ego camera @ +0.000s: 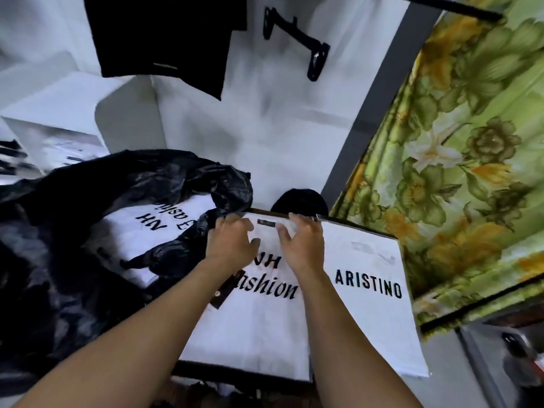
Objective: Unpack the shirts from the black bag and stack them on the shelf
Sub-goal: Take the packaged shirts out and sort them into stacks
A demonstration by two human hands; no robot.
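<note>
A crumpled black bag (73, 231) lies open at the left, with a white packaged shirt (164, 228) showing in its mouth. In front of me lies a white packaged shirt printed "NH Fashion" (259, 313). My left hand (232, 242) and my right hand (300, 242) both rest on its far end, fingers curled over the far edge. Beside it on the right lies a white pack printed "ARISTINO" (371, 290). Both packs sit on a dark-edged shelf surface (244, 373).
A white wall (265, 128) rises behind, with a black bracket (297, 39) and a black garment (164, 39) hanging on it. A green floral curtain (471, 142) hangs at the right. A black round object (300, 201) sits behind the packs. White boxes (73, 113) stand at the far left.
</note>
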